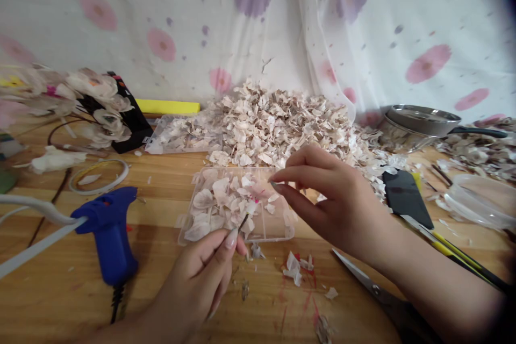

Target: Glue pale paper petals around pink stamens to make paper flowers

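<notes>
My left hand (209,269) pinches a thin dark stem (243,222) between thumb and forefinger. At the stem's upper end is a small pale flower head with a pink centre (255,200). To its upper right, my right hand (322,188) has thumb and forefinger tips pressed together; whatever lies between them is too small to name. Under and behind both hands sits a clear divided plastic box (290,234) with pale dried petals (203,199) in it. The flower head overlaps the petals in view, so its edges are hard to tell.
A blue glue gun (115,242) stands at left beside a tape roll (99,177). Black scissors (377,290) lie near my right forearm, with a cutter (447,247) beyond. Behind are a petal heap (278,123), a second box (151,142) and a metal pan (423,118).
</notes>
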The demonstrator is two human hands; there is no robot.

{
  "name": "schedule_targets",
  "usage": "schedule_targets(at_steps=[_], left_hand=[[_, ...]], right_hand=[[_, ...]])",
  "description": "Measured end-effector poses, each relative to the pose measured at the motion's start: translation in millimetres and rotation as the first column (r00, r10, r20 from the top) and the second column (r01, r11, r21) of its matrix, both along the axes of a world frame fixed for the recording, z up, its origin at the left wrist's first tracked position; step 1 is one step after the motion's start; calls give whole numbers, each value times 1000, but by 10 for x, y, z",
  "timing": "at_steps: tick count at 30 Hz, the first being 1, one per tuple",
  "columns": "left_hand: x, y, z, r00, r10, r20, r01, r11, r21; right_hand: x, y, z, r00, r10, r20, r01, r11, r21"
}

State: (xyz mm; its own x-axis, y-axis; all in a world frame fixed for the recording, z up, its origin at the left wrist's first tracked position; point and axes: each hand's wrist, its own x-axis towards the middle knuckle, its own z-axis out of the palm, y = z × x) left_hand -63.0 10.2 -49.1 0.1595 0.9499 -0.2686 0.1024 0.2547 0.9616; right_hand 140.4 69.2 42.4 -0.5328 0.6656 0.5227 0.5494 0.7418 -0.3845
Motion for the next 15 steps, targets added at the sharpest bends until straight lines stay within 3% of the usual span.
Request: schedule_targets(at_steps=[6, 15], left_hand=[[29, 29, 116, 999, 36, -30, -37, 999, -17], [26, 25, 87, 999, 30, -19, -31, 999, -8]], right_hand=[[-121, -133, -136, 996, 48, 79, -43, 997, -66], [-174, -181, -216, 998, -4, 61, 3, 1000, 18]])
